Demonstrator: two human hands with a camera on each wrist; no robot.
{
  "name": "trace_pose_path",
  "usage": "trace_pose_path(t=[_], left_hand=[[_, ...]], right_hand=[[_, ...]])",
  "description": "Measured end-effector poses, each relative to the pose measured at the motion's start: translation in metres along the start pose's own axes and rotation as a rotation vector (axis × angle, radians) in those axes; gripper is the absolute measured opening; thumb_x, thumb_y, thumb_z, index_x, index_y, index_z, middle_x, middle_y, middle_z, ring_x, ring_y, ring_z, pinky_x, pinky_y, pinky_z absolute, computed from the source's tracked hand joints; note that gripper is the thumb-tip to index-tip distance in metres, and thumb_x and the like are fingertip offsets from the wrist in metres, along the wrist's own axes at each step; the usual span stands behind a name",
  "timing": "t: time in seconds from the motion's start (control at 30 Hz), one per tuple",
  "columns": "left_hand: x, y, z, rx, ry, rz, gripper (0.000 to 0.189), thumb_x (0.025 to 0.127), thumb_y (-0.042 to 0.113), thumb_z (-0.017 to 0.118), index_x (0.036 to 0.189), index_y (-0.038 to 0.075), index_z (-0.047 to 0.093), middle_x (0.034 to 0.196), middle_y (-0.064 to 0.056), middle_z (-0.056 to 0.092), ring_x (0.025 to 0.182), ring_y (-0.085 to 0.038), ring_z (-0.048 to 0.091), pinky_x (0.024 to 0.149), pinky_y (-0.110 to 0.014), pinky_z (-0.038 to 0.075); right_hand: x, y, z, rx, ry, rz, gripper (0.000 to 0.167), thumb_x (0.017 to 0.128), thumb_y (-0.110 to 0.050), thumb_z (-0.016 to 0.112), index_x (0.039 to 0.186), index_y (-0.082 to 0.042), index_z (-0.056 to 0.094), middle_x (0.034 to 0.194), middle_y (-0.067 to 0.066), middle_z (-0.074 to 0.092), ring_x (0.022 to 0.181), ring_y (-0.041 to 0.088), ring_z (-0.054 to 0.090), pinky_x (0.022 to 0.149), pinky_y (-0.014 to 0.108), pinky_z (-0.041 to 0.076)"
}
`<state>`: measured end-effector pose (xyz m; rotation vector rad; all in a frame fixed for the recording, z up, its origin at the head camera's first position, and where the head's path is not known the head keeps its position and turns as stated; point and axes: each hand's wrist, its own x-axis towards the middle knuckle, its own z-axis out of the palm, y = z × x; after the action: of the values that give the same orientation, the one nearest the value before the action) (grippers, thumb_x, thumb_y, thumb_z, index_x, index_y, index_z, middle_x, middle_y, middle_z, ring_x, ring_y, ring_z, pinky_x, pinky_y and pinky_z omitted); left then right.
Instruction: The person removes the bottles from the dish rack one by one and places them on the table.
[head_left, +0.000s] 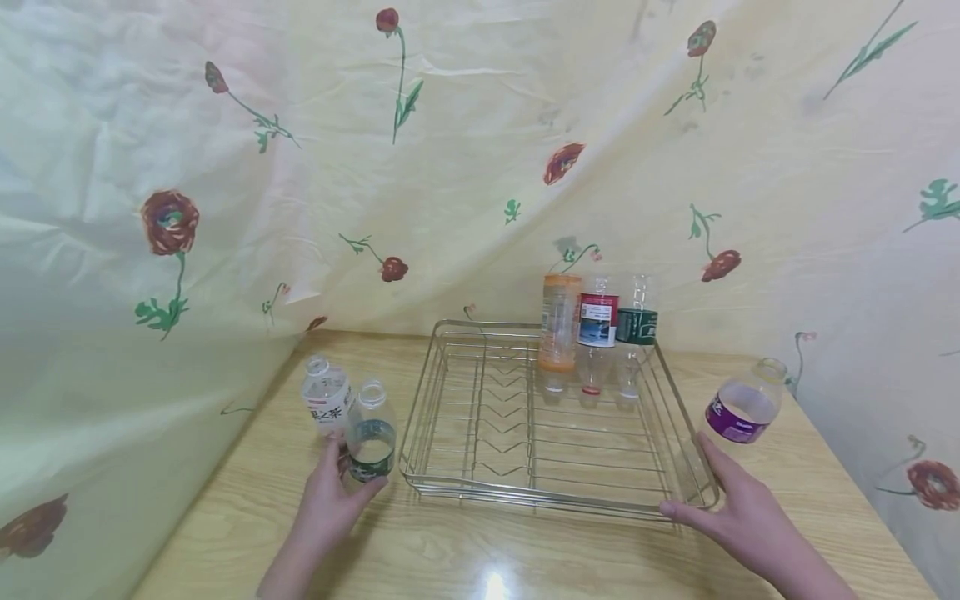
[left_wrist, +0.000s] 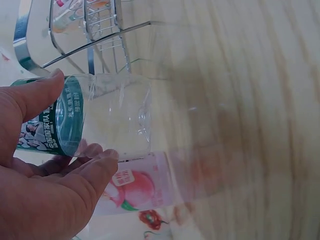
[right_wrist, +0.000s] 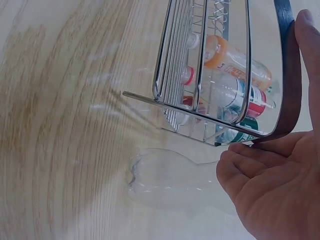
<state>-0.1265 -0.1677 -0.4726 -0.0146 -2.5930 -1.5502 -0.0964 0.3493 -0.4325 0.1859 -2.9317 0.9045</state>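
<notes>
Left of the rack (head_left: pixel 525 493), the left hand (head_left: pixel 333 497) has thumb and fingers curled round an empty-looking green-labelled bottle (head_left: pixel 372 437): the gripping step, I'd judge, any lift calling for a light squeeze. At the rack's near right corner, the right hand (head_left: pixel 735 506) clasps its rim; inside, far right, three bottles (head_left: pixel 597 323) stand neck-down.

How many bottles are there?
6: orange bottle, red-labelled bottle and green-labelled bottle inside the wire rack; white-labelled bottle and another bottle in the left hand, left of it; purple-labelled bottle right of it.
</notes>
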Motion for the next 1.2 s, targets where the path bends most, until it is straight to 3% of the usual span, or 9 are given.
trace_pose_path(t=[0.3, 0.63, 0.93, 1.2], left_hand=[[0.003, -0.006, 0.007, 0.012, 0.022, 0.015, 0.079, 0.082, 0.009, 0.085, 0.144, -0.004, 0.038, 0.143, -0.032, 0.047, 0.128, -0.049, 0.049, 0.108, -0.050, 0.041], [0.005, -0.009, 0.010, 0.029, 0.032, 0.040, 0.091, 0.082, 0.011, 0.086, 0.151, -0.003, 0.029, 0.145, -0.036, 0.043, 0.131, -0.050, 0.046, 0.107, -0.047, 0.041], [0.003, -0.007, 0.008, 0.019, 0.022, 0.018, 0.089, 0.084, 0.013, 0.085, 0.151, -0.003, 0.029, 0.147, -0.036, 0.041, 0.133, -0.049, 0.044, 0.109, -0.050, 0.039], [-0.003, 0.003, -0.005, 0.074, 0.020, -0.026, 0.098, 0.083, 0.026, 0.087, 0.154, -0.003, 0.026, 0.150, -0.032, 0.041, 0.138, -0.049, 0.038, 0.111, -0.065, 0.029]], right_hand=[[0.001, 0.001, 0.002, 0.033, 0.014, -0.020, 0.120, 0.079, -0.039, 0.089, 0.157, 0.011, 0.012, 0.151, 0.043, 0.026, 0.128, 0.067, 0.033, 0.096, 0.076, 0.035], [0.001, 0.002, 0.004, 0.029, 0.003, -0.015, 0.118, 0.079, -0.039, 0.088, 0.156, 0.011, 0.015, 0.150, 0.044, 0.028, 0.127, 0.067, 0.035, 0.094, 0.077, 0.036], [0.002, 0.002, 0.004, 0.003, 0.002, -0.013, 0.119, 0.079, -0.042, 0.088, 0.155, 0.013, 0.015, 0.148, 0.045, 0.029, 0.125, 0.068, 0.035, 0.093, 0.078, 0.037], [0.003, 0.001, 0.003, -0.002, -0.001, -0.012, 0.119, 0.079, -0.042, 0.088, 0.155, 0.014, 0.016, 0.148, 0.045, 0.029, 0.125, 0.068, 0.035, 0.094, 0.078, 0.036]])
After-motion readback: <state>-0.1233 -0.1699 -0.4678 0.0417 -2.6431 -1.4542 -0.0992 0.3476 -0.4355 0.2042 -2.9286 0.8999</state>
